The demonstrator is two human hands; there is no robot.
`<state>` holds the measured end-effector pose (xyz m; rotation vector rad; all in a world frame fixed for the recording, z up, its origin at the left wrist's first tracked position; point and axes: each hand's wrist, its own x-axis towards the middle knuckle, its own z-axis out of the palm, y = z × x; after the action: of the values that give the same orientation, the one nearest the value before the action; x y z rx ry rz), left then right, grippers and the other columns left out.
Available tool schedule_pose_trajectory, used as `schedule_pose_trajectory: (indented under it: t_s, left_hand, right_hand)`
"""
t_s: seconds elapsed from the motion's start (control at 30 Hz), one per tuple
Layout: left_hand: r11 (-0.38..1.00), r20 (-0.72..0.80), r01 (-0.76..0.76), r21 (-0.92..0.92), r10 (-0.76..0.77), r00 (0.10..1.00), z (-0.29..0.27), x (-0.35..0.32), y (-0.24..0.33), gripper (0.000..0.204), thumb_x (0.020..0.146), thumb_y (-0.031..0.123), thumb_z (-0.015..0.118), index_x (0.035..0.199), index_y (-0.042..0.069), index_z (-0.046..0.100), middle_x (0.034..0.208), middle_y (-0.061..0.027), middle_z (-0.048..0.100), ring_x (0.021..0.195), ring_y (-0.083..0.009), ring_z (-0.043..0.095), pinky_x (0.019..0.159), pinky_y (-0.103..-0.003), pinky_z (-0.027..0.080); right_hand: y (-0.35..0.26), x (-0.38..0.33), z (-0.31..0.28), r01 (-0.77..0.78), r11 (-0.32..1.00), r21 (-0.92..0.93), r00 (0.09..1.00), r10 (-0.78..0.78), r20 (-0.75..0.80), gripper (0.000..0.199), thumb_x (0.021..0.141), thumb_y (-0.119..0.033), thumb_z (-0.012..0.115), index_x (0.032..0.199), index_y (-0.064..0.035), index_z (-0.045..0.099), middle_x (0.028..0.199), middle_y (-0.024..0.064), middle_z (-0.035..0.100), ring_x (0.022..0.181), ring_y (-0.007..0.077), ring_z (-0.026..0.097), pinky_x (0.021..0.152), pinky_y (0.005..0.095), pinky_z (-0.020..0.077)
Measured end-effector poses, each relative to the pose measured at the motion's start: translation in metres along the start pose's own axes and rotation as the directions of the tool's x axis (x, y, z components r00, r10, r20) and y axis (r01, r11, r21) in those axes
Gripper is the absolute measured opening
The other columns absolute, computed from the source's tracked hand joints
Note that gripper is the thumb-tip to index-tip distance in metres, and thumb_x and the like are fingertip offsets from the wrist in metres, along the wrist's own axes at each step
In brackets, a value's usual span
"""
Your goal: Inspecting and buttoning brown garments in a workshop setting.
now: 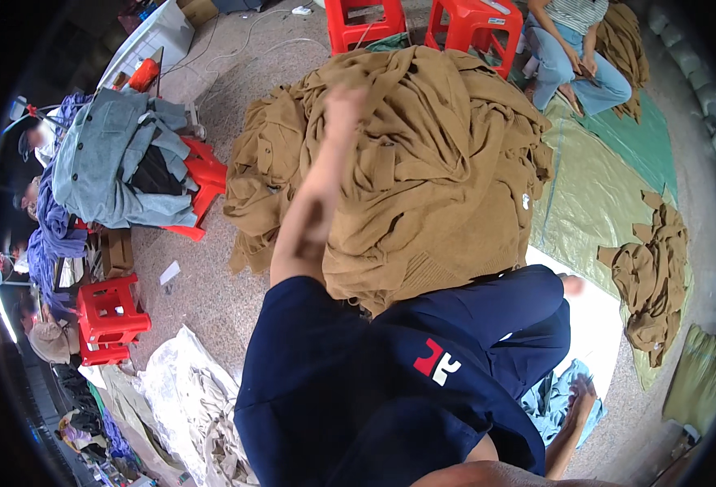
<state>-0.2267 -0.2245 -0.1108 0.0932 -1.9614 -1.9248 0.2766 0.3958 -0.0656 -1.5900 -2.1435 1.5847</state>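
Note:
A large heap of brown knit garments (431,178) lies in front of me, with buttons and ribbed edges showing on some. Over its upper left part stretches my left arm. My left hand (348,105) is at the heap's cloth, smeared by motion, so its fingers cannot be made out. At the lower right, my right hand (584,391) rests on a crumpled light blue garment (549,406), its fingers seemingly apart, with no firm grip visible. My bent leg in dark trousers lies between the heap and that garment.
Red stools (114,316) stand at the left and far side. Grey-blue garments (114,154) cover another stool. A seated person (573,57) is at the far right, beside green sheeting (638,146). More brown pieces (650,276) lie right; white plastic (181,390) lies lower left.

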Motion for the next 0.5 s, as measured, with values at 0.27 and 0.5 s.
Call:
schedule_pose_trajectory:
  t_s: [0.27,0.5]
  left_hand:
    - [0.903,0.753,-0.419,-0.094,0.34,0.563,0.176,-0.256,0.142,0.025,0.092,0.023,0.06,0.092,0.001,0.048,0.068,-0.022,0.056,0.061,-0.0419,0.059,0.053,-0.046,0.046]
    - [0.885,0.887,-0.152,-0.44,0.401,-0.23,0.175,-0.373,0.154,0.014,0.084,0.012,0.058,0.082,-0.001,0.054,0.072,-0.0225,0.059,0.071,-0.0387,0.063,0.063,-0.047,0.049]
  right_hand:
    - [-0.155,-0.07,0.163,0.331,0.83,0.448,0.81,-0.494,0.316,0.028,0.094,-0.013,0.057,0.118,0.0013,0.056,0.108,0.0074,0.061,0.096,0.013,0.061,0.08,0.0227,0.0474]
    - [-0.219,-0.118,0.228,0.904,0.407,-0.135,0.381,-0.62,0.686,0.039,0.072,-0.005,0.069,0.11,-0.0035,0.06,0.1,0.0099,0.064,0.09,0.0237,0.061,0.078,0.0336,0.0483]
